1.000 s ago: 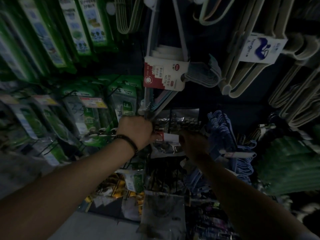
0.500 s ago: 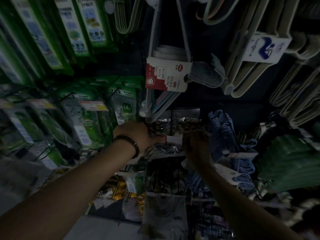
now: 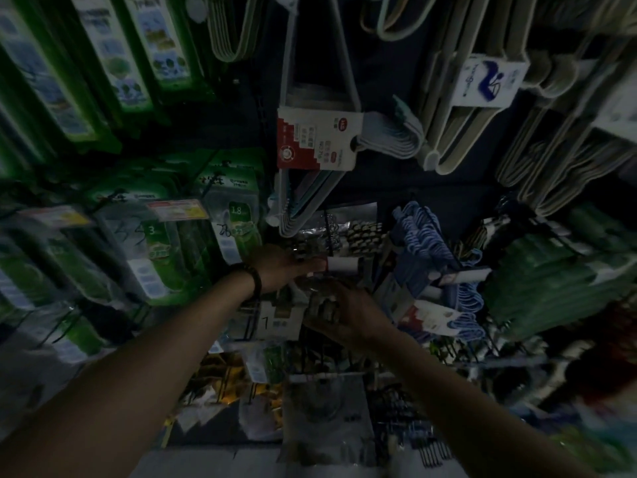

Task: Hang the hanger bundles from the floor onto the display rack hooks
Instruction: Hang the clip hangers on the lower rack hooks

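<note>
Very dim, edges smeared. Both forearms reach up at rack. Right hand (image 3: pixel 348 313) curled round clear packet (image 3: pixel 319 300); contents unreadable. Left hand (image 3: pixel 281 270), dark wristband (image 3: pixel 253 279), fingertips at white tag (image 3: pixel 343 263) on hook end; pinching or just touching, cannot tell. Hanger bundle (image 3: pixel 315 141) hangs on rack straight above hands: pale grey-blue hangers, red-and-white card sleeve, top cut off by frame. Blue hangers (image 3: pixel 422 232) hang to the right, green packs (image 3: pixel 238 215) to the left.
</note>
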{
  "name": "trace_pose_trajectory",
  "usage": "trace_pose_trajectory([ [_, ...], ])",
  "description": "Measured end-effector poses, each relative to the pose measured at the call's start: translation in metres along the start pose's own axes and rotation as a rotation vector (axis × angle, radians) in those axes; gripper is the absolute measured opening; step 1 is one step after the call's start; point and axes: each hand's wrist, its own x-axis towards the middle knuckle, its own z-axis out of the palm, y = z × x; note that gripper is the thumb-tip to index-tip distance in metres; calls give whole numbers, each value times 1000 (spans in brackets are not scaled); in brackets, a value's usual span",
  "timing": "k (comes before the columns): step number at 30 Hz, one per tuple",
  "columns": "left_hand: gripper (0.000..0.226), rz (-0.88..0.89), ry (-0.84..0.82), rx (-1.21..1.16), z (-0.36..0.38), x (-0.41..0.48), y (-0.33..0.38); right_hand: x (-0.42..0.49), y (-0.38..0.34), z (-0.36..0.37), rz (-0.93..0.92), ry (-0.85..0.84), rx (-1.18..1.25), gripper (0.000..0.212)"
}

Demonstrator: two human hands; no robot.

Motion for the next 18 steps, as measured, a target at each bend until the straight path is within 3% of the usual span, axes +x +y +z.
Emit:
trace_pose_trajectory([
  [3, 69, 57, 81, -40, 9, -5, 3, 7, -10, -1, 78, -52, -5, 68],
  [6, 89, 67, 141, 77, 7, -7, 10, 10, -21, 2, 169, -16, -49, 57],
  [10, 96, 105, 152, 193, -10, -5, 9, 0, -22, 3, 117, 61, -204, 42],
  [14, 44, 235, 200, 197, -17, -5, 16, -23, -6, -8, -8, 1, -405, 33],
  [18, 22, 337, 166, 198, -22, -5, 26, -42, 21, -21, -190, 129, -552, 30],
])
